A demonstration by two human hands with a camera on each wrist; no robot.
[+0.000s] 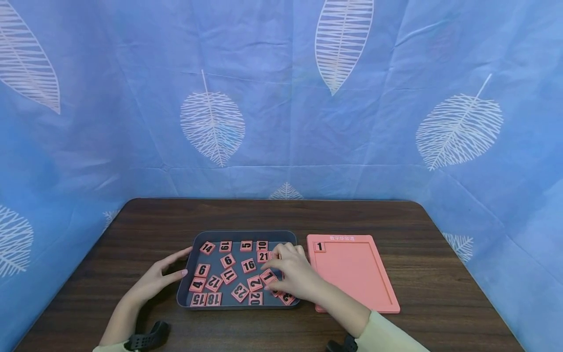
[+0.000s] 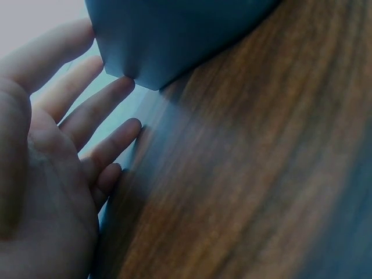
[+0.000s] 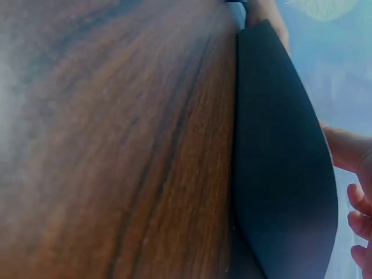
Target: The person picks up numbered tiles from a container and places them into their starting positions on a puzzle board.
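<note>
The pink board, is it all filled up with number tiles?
No, the head view shows one tile marked 1 at the upper left of the pink board, with bare surface beside it.

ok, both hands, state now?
Left hand: open, fingers at the tray's edge.
Right hand: over the number tiles; can't tell if holding one.

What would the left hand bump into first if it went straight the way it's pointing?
The dark tray. The left hand seems to be touching its left side, so there's little or no gap, though exact contact is hard to judge.
</note>
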